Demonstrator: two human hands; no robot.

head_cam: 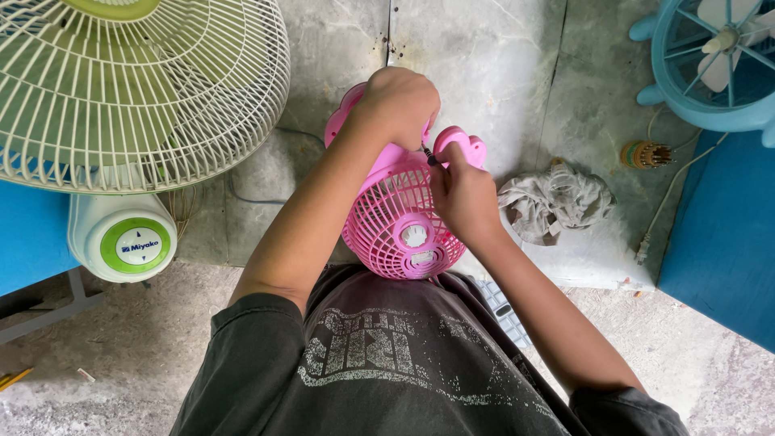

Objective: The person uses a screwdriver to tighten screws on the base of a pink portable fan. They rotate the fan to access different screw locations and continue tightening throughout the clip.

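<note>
Pink plastic marks the small fan [400, 218] at the centre of the head view, propped against the person's dark grey shirt [387, 355] and resting over a pale stone slab [492, 64]. Around it stand other things: a large green-and-white fan [121, 89] with a wire cage to the left, its round motor housing [123, 238] below it; a light blue fan [714, 60] at the upper right corner on a blue surface [726, 242]; a crumpled grey rag [553, 202] just beside the right forearm; a small copper-wound coil [644, 154] past the rag; and a white cord with plug [658, 222] trailing down the slab's edge. A slotted grey panel [502, 311] shows under the right arm.

The left hand [397, 103] is curled shut over the pink fan's upper rear part, hiding it; what lies inside the fist cannot be told. The left forearm runs straight up from the shoulder. The right hand [462, 194] is closed, fingers pinching a thin dark tool tip [428, 155] at the cage rim, palm against the grille.

The pink fan's grille faces down and toward the person, its axis tilted away toward the slab.
</note>
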